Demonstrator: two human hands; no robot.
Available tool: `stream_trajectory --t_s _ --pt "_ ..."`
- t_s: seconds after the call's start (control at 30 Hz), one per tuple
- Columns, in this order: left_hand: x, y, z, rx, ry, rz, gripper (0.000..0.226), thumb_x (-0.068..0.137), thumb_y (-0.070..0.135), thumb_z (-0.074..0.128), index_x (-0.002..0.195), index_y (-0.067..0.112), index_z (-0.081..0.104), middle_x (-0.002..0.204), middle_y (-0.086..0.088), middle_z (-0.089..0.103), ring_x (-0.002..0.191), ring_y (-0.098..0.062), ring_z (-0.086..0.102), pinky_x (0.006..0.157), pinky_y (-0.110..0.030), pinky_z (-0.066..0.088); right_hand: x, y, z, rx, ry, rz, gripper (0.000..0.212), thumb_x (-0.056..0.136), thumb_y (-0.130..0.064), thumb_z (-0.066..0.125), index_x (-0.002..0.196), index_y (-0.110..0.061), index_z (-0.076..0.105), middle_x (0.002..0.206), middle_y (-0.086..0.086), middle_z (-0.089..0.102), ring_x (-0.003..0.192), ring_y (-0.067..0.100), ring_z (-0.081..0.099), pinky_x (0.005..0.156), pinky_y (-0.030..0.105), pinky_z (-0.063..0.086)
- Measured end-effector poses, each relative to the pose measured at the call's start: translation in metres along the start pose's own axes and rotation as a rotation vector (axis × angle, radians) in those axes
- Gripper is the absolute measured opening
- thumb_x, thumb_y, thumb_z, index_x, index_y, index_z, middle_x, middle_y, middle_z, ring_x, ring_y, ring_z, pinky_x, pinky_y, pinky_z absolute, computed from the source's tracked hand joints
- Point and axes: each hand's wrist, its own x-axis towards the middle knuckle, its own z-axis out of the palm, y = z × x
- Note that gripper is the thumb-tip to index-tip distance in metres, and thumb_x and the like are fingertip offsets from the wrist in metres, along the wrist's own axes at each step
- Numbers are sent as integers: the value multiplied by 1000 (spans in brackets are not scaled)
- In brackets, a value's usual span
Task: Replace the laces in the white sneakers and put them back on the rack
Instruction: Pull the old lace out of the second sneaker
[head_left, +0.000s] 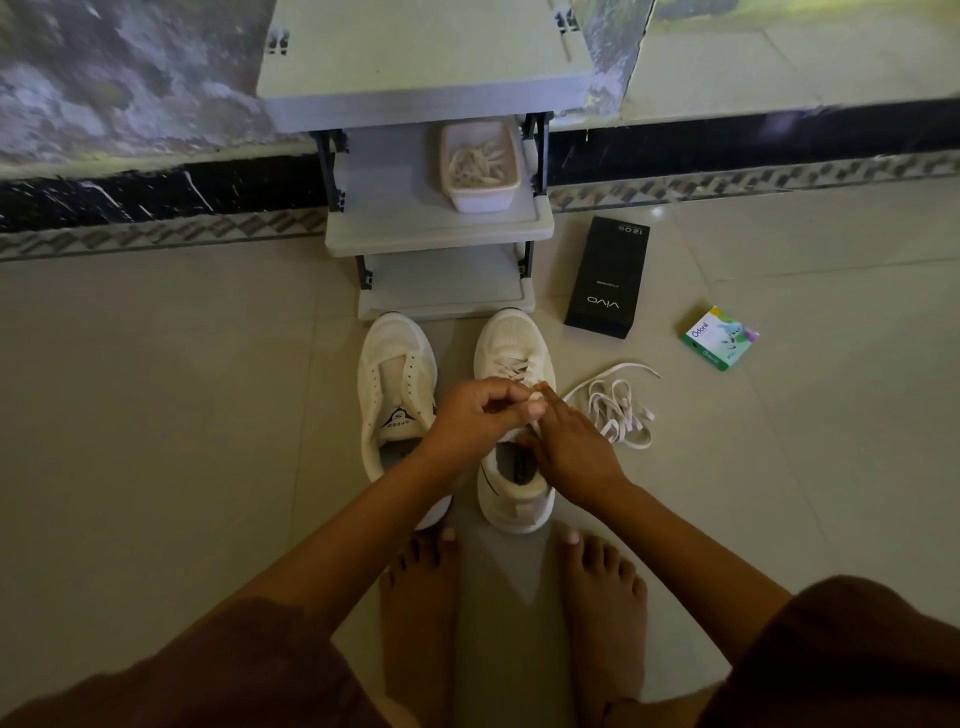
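— Fingers (501, 396), left hand (475, 422) and right hand (569, 447)?
— Curled, pinching the lace (535, 399) on the laced sneaker (511, 353), just before the rack (436, 236).
— Risk?
— A hard tug could snag it at an eyelet.

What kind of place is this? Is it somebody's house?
Probably a home, down at floor level: there is a tiled floor, a small grey shoe rack with white sneakers in front of it, and bare feet.
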Motion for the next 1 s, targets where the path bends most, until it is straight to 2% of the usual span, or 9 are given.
stream_trajectory --t_s 0.2,0.33,0.4,0.5,0.6,0.67,0.7,0.83,1.0 --pt "5 -22 -22 1058 -124 234 30 86 25 64 116 24 66 134 0 51 124 -18 43 100 -27 31 0 -2 0 153 -7 12 62 98 -32 43 149 -12 14 157 9 15 144 22 17 117 33 16" --pt "0 -33 -8 1307 -7 510 23 72 17 79 93 11 74 110 -12 68 102 -28 64 82 -37 54 0 0 2 193 -19 26 62 98 -31 44 149 -14 14 157 8 15 144 21 17 117 32 14" --pt "4 -33 -4 1271 -18 399 22 85 20 66 104 11 70 129 -8 58 123 -23 50 101 -35 42 1 -1 1 170 -17 24 61 98 -32 44 149 -14 17 156 8 18 143 21 20 118 32 17" --pt "11 -21 -11 749 -120 138 14 88 16 61 96 9 71 138 -4 51 137 -16 32 113 -33 25 3 2 -3 73 -44 -28 59 98 -34 43 149 -13 21 154 9 24 141 22 26 116 35 23" --pt "4 -5 -12 108 -205 40 8 85 6 63 85 11 70 101 6 70 108 -4 60 88 -18 46 3 5 -6 -16 -60 -54 54 98 -36 41 145 -12 29 148 9 36 133 22 38 110 34 33" --pt "-3 -3 -12 10 -174 39 9 86 6 63 87 13 69 89 9 70 91 1 64 80 -15 48 3 4 -6 20 -47 -50 54 97 -36 43 143 -10 30 146 10 38 131 24 41 109 34 35" --pt "-3 -5 -14 127 -152 58 9 85 8 64 91 12 70 98 7 70 95 3 62 84 -16 47 3 3 -6 32 -51 -55 55 97 -36 44 144 -9 30 147 10 36 133 25 38 110 35 33" --pt "3 -24 -24 1186 -186 220 38 88 31 59 126 27 58 147 3 40 133 -13 38 106 -29 28 5 0 -3 127 -50 -40 53 97 -29 46 145 -12 31 149 10 35 137 22 34 114 33 28" --pt "0 -32 -11 1148 -36 298 31 96 30 48 120 18 63 141 -1 48 130 -18 41 106 -29 31 5 2 -1 -13 -55 -51 62 98 -30 43 150 -13 13 156 9 17 143 22 20 115 31 17"
